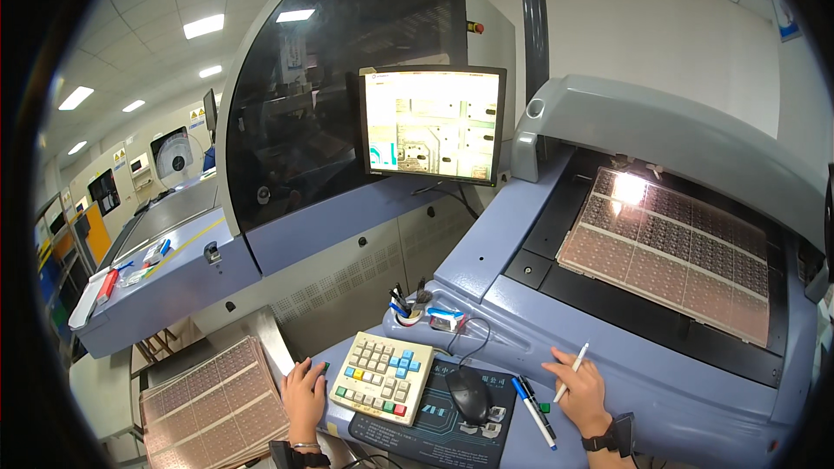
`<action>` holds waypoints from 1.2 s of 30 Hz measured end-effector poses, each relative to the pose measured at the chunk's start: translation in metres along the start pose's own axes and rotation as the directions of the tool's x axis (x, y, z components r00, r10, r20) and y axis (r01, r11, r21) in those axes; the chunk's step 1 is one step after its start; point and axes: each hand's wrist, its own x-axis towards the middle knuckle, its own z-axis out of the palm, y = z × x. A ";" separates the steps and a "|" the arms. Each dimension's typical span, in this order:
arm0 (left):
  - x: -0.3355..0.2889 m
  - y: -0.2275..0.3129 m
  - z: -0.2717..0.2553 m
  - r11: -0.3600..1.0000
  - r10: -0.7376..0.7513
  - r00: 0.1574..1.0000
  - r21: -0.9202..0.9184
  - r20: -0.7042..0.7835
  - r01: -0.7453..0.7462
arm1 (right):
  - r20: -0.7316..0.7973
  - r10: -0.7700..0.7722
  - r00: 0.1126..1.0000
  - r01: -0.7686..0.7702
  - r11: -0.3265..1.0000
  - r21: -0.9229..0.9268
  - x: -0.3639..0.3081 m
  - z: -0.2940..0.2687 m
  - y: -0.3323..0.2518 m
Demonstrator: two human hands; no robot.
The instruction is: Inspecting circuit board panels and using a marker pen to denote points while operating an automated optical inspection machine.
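Observation:
My left hand rests with loosely spread fingers on the console edge, just left of a cream keypad with white, blue, green, yellow and red keys. It holds nothing that I can see. A slim white pen sits between the fingers of my right hand, slanting up to the right. Beside that hand lie a blue-and-white marker pen and a small green piece. A black mouse stands on a dark printed mouse pad between my hands.
At the right, a copper-coloured circuit panel lies under a lit spot on the machine's black bed. A monitor shows a magnified board pattern. Stacked panels lie at lower left. A pen cup stands behind the keypad.

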 end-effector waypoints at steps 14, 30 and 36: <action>0.001 -0.001 0.001 1.000 0.001 1.000 0.031 0.026 -0.002 | 0.002 0.002 1.000 -0.002 1.000 -0.005 0.000 -0.001 -0.001; 0.000 -0.001 0.002 0.998 0.020 0.999 0.058 0.033 -0.022 | -0.006 0.007 1.000 -0.007 1.000 -0.001 0.001 -0.003 -0.002; 0.002 0.002 -0.001 0.998 0.014 0.999 0.068 0.053 -0.018 | 0.007 -0.001 1.000 0.001 1.000 -0.010 0.001 -0.003 -0.001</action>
